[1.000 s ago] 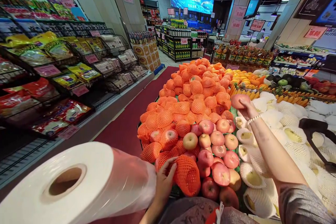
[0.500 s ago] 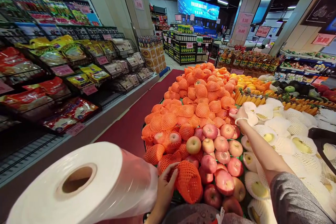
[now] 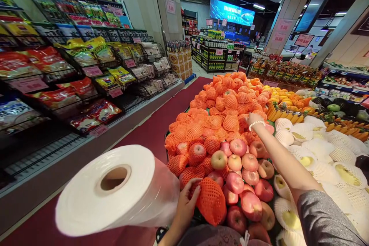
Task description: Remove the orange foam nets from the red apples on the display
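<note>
My left hand (image 3: 187,201) is at the front of the apple pile, its thumb and fingers closed on an orange foam net (image 3: 211,201). Whether an apple is inside that net I cannot tell. My right hand (image 3: 255,118), with a beaded bracelet on the wrist, reaches to the right side of the pile among netted apples (image 3: 230,122). Its fingertips are hidden behind the hand, so any hold is unclear. Bare red apples (image 3: 251,204) lie between my two hands. A yellowish apple (image 3: 219,160) sits among them.
A large roll of clear plastic bags (image 3: 138,184) stands at my left. White-netted fruit (image 3: 313,157) lies under my right forearm. Bananas (image 3: 284,116) and mangoes (image 3: 284,96) are further back. Shelves of packaged goods (image 3: 95,71) line the left side, across a red floor strip (image 3: 152,127).
My right hand has moved left across the pile, from beside a bare apple onto netted ones. My left hand still grips the net. The view has turned slightly left.
</note>
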Demonstrator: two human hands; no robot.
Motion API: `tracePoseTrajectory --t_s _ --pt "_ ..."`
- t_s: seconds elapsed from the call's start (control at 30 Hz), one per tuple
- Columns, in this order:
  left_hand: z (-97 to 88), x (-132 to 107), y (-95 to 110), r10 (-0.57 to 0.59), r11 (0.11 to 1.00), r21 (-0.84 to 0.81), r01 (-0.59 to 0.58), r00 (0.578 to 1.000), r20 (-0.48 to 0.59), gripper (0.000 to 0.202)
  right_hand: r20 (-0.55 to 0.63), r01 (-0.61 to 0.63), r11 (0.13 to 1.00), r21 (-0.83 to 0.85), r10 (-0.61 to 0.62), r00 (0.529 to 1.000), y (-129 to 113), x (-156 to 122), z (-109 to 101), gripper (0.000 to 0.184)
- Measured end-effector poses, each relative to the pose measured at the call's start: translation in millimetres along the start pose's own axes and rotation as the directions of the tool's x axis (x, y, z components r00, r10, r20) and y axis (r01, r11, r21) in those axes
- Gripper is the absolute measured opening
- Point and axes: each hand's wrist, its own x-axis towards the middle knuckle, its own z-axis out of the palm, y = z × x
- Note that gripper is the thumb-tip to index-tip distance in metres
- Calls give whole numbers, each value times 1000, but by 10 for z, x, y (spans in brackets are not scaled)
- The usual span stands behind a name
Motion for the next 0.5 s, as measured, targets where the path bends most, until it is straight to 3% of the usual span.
tracePoseTrajectory --t_s 0.1,0.2,0.33,0.4,0.5 --pt "73 -38 37 126 990 59 -128 991 35 38 -38 264 953 150 -261 965 -477 -39 150 54" --pt "91 -64 121 204 964 130 -231 960 190 29 -40 349 896 276 -352 935 -731 -96 299 77" --pt "14 -41 176 239 930 161 -330 878 415 32 -102 262 848 460 -243 965 -730 -261 311 76" --pt "-8 -15 157 204 936 192 -294 900 385 37 -146 209 788 579 -152 978 -669 -429 251 72" --pt "48 27 149 149 955 224 -196 966 209 42 -117 113 611 784 -33 993 -602 -832 181 65"
